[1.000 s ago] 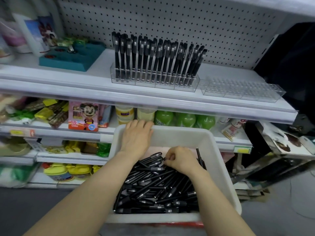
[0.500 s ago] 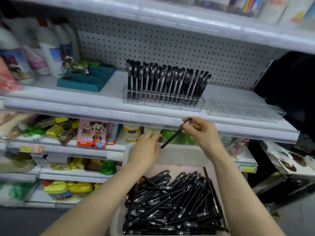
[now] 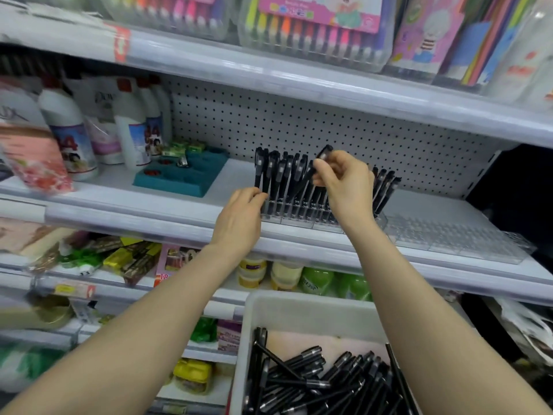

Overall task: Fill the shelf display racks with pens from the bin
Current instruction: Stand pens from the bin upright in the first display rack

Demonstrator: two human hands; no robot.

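Pinching a slim black pen [image 3: 325, 152] above the clear plastic rack [image 3: 299, 217], the right hand [image 3: 347, 187] is aiming for a slot; the left hand [image 3: 239, 215], grip unclear, is steadying the rack's end.

Pens [image 3: 311, 381]: black plastic, glossy, silver metallic bands. Display rack [image 3: 449, 238]: clear glossy plastic. Bin [image 3: 308, 310]: white matt plastic. Shelf [image 3: 149, 214]: smooth pale finish; backing: perforated pegboard [image 3: 329, 130].
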